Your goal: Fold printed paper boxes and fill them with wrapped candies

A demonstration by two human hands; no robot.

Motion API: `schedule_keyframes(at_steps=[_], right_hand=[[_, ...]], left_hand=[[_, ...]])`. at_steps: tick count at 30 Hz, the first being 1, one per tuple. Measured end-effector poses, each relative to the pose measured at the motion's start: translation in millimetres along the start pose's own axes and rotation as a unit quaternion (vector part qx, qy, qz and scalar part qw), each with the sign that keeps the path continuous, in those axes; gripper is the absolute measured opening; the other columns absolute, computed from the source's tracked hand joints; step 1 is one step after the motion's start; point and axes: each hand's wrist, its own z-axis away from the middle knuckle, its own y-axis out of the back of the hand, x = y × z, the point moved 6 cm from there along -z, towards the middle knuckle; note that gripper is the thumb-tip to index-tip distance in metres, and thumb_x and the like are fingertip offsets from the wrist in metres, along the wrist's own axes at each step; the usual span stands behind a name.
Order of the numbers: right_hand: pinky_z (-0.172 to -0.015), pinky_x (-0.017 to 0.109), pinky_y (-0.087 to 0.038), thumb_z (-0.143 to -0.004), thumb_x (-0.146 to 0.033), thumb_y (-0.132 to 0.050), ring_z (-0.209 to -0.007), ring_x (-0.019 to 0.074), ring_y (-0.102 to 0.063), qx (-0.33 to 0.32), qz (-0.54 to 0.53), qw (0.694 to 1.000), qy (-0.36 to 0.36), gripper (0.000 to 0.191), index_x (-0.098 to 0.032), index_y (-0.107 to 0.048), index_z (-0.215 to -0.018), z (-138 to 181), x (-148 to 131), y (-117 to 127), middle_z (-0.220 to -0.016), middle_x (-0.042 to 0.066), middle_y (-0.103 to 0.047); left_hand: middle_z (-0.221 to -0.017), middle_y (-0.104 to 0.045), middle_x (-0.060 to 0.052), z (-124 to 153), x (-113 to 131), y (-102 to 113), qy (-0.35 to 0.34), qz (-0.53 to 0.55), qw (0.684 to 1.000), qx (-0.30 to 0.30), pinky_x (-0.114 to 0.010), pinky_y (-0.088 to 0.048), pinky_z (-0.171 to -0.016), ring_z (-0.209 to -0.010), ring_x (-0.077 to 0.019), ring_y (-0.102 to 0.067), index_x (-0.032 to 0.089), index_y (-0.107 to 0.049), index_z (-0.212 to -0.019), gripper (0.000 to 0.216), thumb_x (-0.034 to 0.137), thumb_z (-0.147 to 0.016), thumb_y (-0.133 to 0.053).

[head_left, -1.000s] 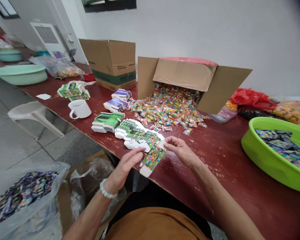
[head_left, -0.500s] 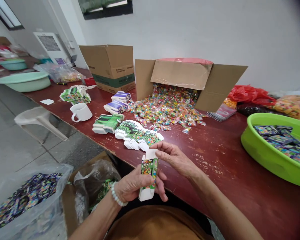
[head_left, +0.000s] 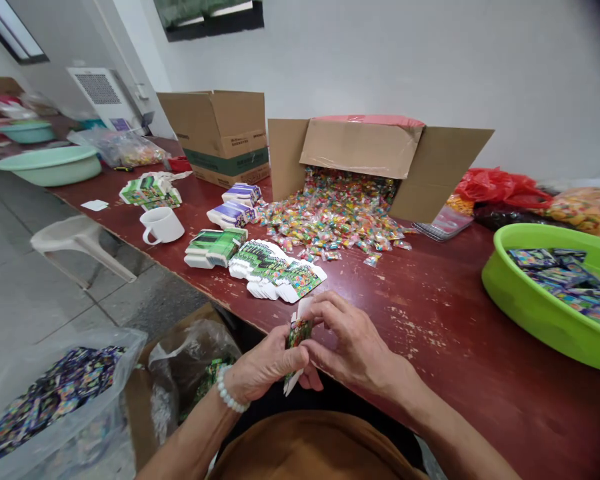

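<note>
A small green printed carton [head_left: 298,332] is in my left hand [head_left: 267,360], thumb across its front and fingers behind it. White end flaps stick out at its top and bottom. My right hand [head_left: 353,337] is on its right side, thumb and forefinger closed at the edge and upper flap. Just beyond my hands lies a fanned row of flat green cartons [head_left: 275,267], with a stack of green cartons [head_left: 215,247] to its left. Wrapped candies [head_left: 330,213] spill from an open cardboard box [head_left: 363,148] lying on its side.
A white mug [head_left: 163,225] and purple cartons [head_left: 233,215] stand on the red table [head_left: 430,300]. At right sits a green basin [head_left: 500,287] of dark packets. Below left are a plastic bag [head_left: 100,400] of packets and a white stool [head_left: 70,233].
The carton has turned from facing me to nearly edge-on. My right hand has moved down from the top flap to the carton's side.
</note>
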Motion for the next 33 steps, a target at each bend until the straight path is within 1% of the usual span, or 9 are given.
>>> schedule_keyframes(at_steps=[4, 10, 14, 18, 22, 25, 29, 31, 33], right_hand=[[-0.079, 0.033, -0.050, -0.081, -0.012, -0.061, -0.095, 0.0198, -0.059, 0.009, -0.004, 1.000, -0.010, 0.031, -0.023, -0.053, -0.109, 4, 2, -6, -0.108, 0.007, -0.060], [-0.070, 0.028, -0.048, -0.077, -0.002, -0.055, -0.085, 0.0171, -0.060, -0.011, -0.023, 1.000, -0.016, 0.029, -0.023, -0.054, -0.097, 8, -1, -3, -0.095, 0.003, -0.061], [-0.063, 0.024, -0.046, -0.074, 0.002, -0.052, -0.074, 0.0138, -0.061, -0.057, -0.071, 0.995, -0.046, 0.030, -0.023, -0.055, -0.092, 6, 5, 3, -0.082, -0.001, -0.063], [-0.059, 0.022, -0.045, -0.075, -0.001, -0.051, -0.065, 0.0113, -0.060, -0.117, -0.127, 0.984, -0.048, 0.028, -0.022, -0.055, -0.092, 4, 9, 5, -0.077, -0.003, -0.064], [-0.056, 0.021, -0.045, -0.075, -0.003, -0.053, -0.062, 0.0098, -0.059, -0.154, -0.189, 0.967, -0.069, 0.038, -0.022, -0.050, -0.108, 7, 10, 2, -0.088, -0.001, -0.067], [-0.070, 0.026, -0.051, -0.073, -0.004, -0.059, -0.078, 0.0148, -0.066, -0.207, -0.199, 0.957, -0.041, 0.056, -0.021, -0.046, -0.125, 9, 3, -3, -0.099, 0.004, -0.069], [-0.073, 0.026, -0.053, -0.075, -0.011, -0.066, -0.088, 0.0170, -0.068, -0.270, -0.324, 0.906, -0.042, 0.078, -0.022, -0.031, -0.143, 12, 0, -10, -0.108, 0.007, -0.068], [-0.065, 0.023, -0.052, -0.080, -0.012, -0.061, -0.078, 0.0138, -0.069, -0.254, -0.370, 0.890, -0.079, 0.071, -0.023, -0.032, -0.143, 12, 6, -11, -0.099, 0.004, -0.069], [-0.059, 0.021, -0.049, -0.082, -0.013, -0.060, -0.069, 0.0112, -0.065, -0.162, -0.346, 0.916, -0.123, 0.059, -0.024, -0.041, -0.137, 9, 19, -7, -0.096, 0.002, -0.068]], left_hand=[[-0.070, -0.069, -0.011, 3, 3, 5, 0.015, -0.042, 0.999, -0.011, -0.027, -0.048, -0.062, -0.065, -0.0193, -0.064, 0.009, -0.070, -0.088, 0.060, 0.067, -0.070, -0.067], [-0.070, -0.070, -0.011, 2, 2, 1, 0.033, -0.070, 0.996, -0.037, -0.025, -0.048, -0.058, -0.062, -0.0185, -0.065, 0.009, -0.069, -0.096, 0.062, 0.065, -0.069, -0.070], [-0.080, -0.069, -0.010, 0, 1, 0, 0.035, -0.057, 0.997, -0.042, -0.024, -0.048, -0.056, -0.064, -0.0186, -0.068, 0.012, -0.066, -0.105, 0.063, 0.063, -0.069, -0.071], [-0.078, -0.068, -0.009, 2, -1, -2, 0.061, -0.040, 0.994, -0.077, -0.024, -0.049, -0.057, -0.062, -0.0186, -0.069, 0.011, -0.067, -0.094, 0.056, 0.062, -0.070, -0.071], [-0.076, -0.068, -0.008, 0, -7, -7, 0.095, 0.002, 0.990, -0.105, -0.024, -0.049, -0.051, -0.057, -0.0186, -0.068, 0.012, -0.065, -0.090, 0.055, 0.062, -0.068, -0.072], [-0.072, -0.067, -0.007, -3, -11, -10, 0.106, 0.011, 0.988, -0.114, -0.023, -0.048, -0.049, -0.053, -0.0167, -0.066, 0.012, -0.066, -0.089, 0.052, 0.060, -0.069, -0.073], [-0.067, -0.067, -0.006, -4, -14, -11, 0.127, 0.018, 0.987, -0.101, -0.022, -0.048, -0.047, -0.049, -0.0148, -0.064, 0.011, -0.069, -0.079, 0.039, 0.047, -0.068, -0.078], [-0.062, -0.067, -0.007, -4, -10, -7, 0.115, 0.013, 0.991, -0.073, -0.022, -0.048, -0.047, -0.049, -0.0158, -0.064, 0.009, -0.068, -0.074, 0.032, 0.040, -0.071, -0.076], [-0.063, -0.067, -0.009, -3, -6, -1, 0.093, 0.012, 0.995, -0.039, -0.023, -0.049, -0.048, -0.052, -0.0175, -0.066, 0.008, -0.068, -0.075, 0.031, 0.039, -0.076, -0.072]])
